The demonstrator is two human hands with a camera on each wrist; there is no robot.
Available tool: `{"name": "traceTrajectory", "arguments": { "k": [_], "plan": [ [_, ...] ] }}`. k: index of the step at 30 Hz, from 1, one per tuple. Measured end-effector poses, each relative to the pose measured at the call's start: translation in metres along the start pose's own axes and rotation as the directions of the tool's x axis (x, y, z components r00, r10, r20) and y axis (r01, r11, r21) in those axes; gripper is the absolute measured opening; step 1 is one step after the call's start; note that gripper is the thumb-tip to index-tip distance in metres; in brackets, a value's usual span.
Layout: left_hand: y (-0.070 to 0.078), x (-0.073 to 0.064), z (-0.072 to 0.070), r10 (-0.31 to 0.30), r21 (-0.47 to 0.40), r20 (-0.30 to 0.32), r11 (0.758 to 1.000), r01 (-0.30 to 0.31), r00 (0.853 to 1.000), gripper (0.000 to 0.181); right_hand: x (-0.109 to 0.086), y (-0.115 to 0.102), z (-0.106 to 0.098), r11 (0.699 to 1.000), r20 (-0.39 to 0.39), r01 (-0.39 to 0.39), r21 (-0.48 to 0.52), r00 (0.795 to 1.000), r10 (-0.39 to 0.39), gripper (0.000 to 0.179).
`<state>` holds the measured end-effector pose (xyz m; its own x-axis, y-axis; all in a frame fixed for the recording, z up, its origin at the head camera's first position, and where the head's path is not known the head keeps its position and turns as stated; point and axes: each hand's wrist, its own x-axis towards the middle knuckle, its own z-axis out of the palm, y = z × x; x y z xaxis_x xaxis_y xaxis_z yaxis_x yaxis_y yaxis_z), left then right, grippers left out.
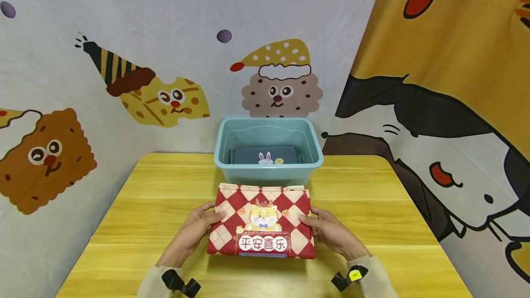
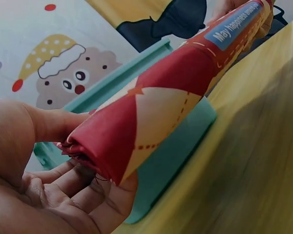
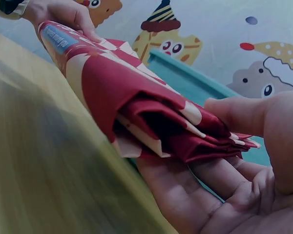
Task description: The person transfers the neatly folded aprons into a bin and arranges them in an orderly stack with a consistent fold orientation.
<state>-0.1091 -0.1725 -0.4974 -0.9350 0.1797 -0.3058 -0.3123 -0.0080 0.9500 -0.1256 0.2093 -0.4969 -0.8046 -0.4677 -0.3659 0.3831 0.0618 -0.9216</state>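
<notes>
A folded cloth [image 1: 265,217] with red and cream diamonds, a cartoon dog and Chinese characters is held above the table, in front of the bin. My left hand [image 1: 194,229] grips its left edge, thumb on top and fingers beneath; the left wrist view shows this hand [image 2: 63,165] around the rolled fold. At the opposite edge my right hand [image 1: 333,233] pinches the cloth the same way. Loose layers of the cloth [image 3: 151,117] show at that end in the right wrist view. A blue-green plastic bin [image 1: 269,176] stands just beyond.
Inside the bin lies a dark grey-blue folded item [image 1: 244,155] with a white rabbit print. The wooden table [image 1: 136,224] reaches back to a white printed curtain [image 1: 174,22]. A yellow printed curtain [image 1: 463,49] hangs on the right.
</notes>
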Motion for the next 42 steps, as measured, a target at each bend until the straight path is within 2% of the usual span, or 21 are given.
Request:
{"name": "traceTrajectory", "arguments": {
  "k": [9,16,24,27,42],
  "plan": [
    [0.017,-0.006,0.001,0.016,-0.002,-0.007,1.0,-0.016,1.0,0.054,-0.003,-0.015,0.003,0.998,-0.026,0.045,-0.037,0.999,-0.046,0.074],
    [0.029,-0.008,-0.001,0.044,0.014,0.026,0.999,-0.044,0.999,0.051,-0.006,-0.024,0.004,0.997,-0.025,0.062,-0.052,0.998,-0.064,0.073],
    [0.042,-0.007,0.0,0.037,0.041,-0.019,0.998,-0.036,0.999,0.051,-0.009,-0.04,0.001,0.995,0.029,0.102,0.0,0.994,-0.102,0.073],
    [0.047,-0.005,-0.001,0.039,0.046,-0.024,0.998,-0.038,0.999,0.051,-0.008,-0.047,0.001,0.993,0.029,0.117,-0.002,0.993,-0.117,0.073],
    [0.082,0.013,-0.003,0.084,0.046,-0.046,0.996,-0.082,0.995,0.055,0.002,-0.09,-0.004,0.985,-0.081,0.157,-0.069,0.983,-0.163,0.069]
  ]
}}
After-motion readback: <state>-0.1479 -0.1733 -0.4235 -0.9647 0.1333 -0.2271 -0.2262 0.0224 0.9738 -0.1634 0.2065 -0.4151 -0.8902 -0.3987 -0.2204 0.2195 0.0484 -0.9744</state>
